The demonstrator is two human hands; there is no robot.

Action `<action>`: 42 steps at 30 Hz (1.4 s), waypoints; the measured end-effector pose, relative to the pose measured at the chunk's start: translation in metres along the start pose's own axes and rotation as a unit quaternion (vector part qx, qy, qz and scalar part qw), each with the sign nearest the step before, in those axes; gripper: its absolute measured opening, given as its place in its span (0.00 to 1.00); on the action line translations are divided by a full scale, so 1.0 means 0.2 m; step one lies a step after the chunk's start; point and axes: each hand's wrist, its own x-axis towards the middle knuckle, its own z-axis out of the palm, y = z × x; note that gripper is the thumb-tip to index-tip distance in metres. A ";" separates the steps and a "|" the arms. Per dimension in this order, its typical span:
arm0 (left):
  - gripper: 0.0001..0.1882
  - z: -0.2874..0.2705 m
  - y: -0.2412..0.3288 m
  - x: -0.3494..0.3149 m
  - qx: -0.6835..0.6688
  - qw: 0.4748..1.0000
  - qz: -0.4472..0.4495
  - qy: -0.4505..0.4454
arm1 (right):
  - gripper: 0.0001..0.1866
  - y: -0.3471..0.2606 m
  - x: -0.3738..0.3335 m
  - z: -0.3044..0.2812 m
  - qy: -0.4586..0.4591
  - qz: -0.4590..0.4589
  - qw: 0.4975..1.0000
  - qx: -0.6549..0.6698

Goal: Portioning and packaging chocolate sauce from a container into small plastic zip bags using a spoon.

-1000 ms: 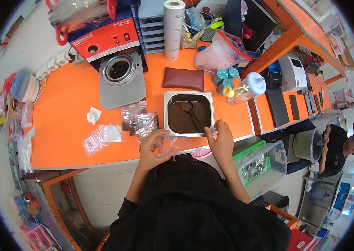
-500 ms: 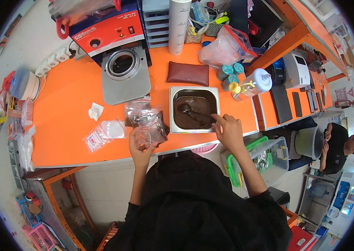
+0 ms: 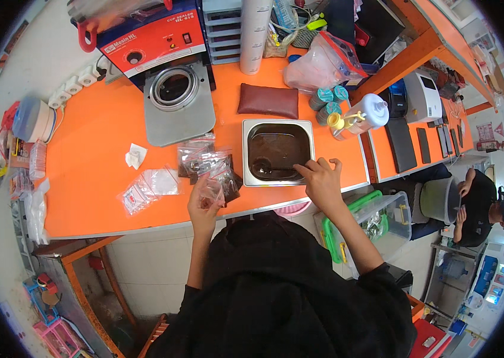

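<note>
My left hand (image 3: 202, 213) is closed on a clear zip bag (image 3: 211, 191) near the table's front edge. Just beyond it lies a pile of clear zip bags with dark contents (image 3: 227, 174). To their right stands a square steel pan (image 3: 277, 123), with dark brown paste (image 3: 278, 145) inside. A black ladle-like spoon (image 3: 262, 166) rests its bowl in the paste at the near left of the pan. My right hand (image 3: 324, 186) pinches the spoon's handle over the pan's near right corner.
Flat zip bags (image 3: 161, 181) and a crumpled white tissue (image 3: 136, 156) lie left. Behind stand a red cup sealer (image 3: 156, 45), a maroon pouch (image 3: 268, 101), teal-topped cylinders (image 3: 325, 97) and a pump bottle (image 3: 362, 117). A co-worker (image 3: 483, 206) is at far right beside a bucket.
The spoon's bowl has moved from the pan's middle toward its near wall, and the handle lies lower. My left hand has shifted slightly, still with the zip bag.
</note>
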 end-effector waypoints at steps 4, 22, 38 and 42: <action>0.35 0.01 0.02 0.01 0.002 0.999 -0.028 -0.018 | 0.15 0.02 -0.01 0.03 -0.004 -0.007 0.998 0.062; 0.38 0.12 0.10 0.17 0.165 0.978 0.082 -0.094 | 0.09 0.04 -0.20 0.02 0.070 0.351 0.713 0.603; 0.33 0.52 0.16 0.45 0.231 0.958 0.050 -0.161 | 0.10 0.04 -0.08 -0.38 0.168 0.332 0.794 0.481; 0.32 0.57 0.18 0.46 0.258 0.952 0.050 -0.158 | 0.08 -0.02 -0.03 -0.46 0.165 0.288 0.864 0.380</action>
